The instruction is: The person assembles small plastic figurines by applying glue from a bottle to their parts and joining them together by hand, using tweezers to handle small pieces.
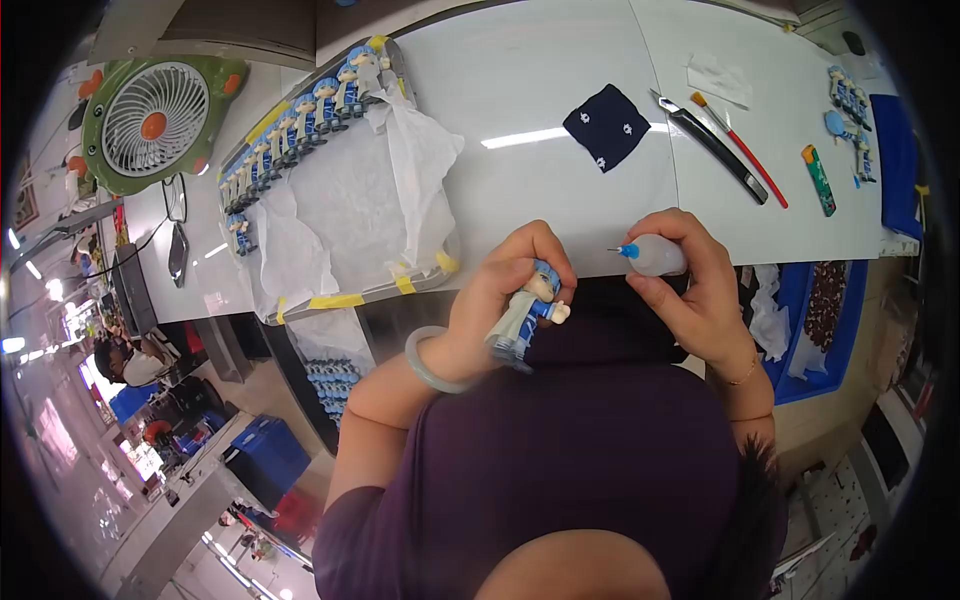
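Note:
My left hand (500, 285) is closed around a small figurine (532, 310) with blue hair, a pale cape and blue clothes, held upright just off the near table edge. In my right hand (695, 285) is a small whitish squeeze bottle (658, 256), its blue needle tip (626, 250) pointing left toward the figurine. Tip and figurine are apart. Ahead on the white table lies a dark navy cloth (606, 128) with small white motifs. To its right are a black utility knife (712, 150) and a red-handled brush (745, 155).
At left, a paper-lined tray (345, 300) with yellow tape carries a row of similar figurines (290, 130). A green fan (155, 120) stands beyond it. Farther right are a green lighter (818, 180), more figurines (850, 115) and, below table level, a blue bin (840, 350).

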The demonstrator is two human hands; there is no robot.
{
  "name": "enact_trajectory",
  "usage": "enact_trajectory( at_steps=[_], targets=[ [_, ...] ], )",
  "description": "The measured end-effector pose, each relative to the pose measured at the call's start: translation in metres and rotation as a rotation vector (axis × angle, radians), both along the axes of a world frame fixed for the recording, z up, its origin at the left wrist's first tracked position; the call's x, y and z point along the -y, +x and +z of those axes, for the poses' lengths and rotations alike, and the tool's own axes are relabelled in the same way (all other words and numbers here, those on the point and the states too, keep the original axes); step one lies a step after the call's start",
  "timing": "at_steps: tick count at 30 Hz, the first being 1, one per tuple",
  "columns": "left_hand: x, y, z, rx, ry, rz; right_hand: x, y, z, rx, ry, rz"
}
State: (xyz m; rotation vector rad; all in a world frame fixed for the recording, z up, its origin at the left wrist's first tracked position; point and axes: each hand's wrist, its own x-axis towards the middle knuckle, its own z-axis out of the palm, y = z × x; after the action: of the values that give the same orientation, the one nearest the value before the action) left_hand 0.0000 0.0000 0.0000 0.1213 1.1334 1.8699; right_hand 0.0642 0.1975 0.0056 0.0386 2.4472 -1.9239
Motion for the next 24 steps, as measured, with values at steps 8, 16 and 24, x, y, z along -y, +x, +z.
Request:
enact_trajectory(
  at_steps=[8,16,24],
  targets=[
    [-0.001,0.001,-0.002,0.098,0.069,0.003,0.000,-0.002,0.003,-0.130,0.186,-0.054],
    [-0.007,0.002,0.009,0.155,0.035,0.027,-0.001,-0.002,-0.004,-0.128,0.124,-0.085],
    [-0.004,0.005,-0.001,0.096,0.040,0.009,-0.001,0.001,-0.008,-0.038,0.037,-0.065]
  ],
)
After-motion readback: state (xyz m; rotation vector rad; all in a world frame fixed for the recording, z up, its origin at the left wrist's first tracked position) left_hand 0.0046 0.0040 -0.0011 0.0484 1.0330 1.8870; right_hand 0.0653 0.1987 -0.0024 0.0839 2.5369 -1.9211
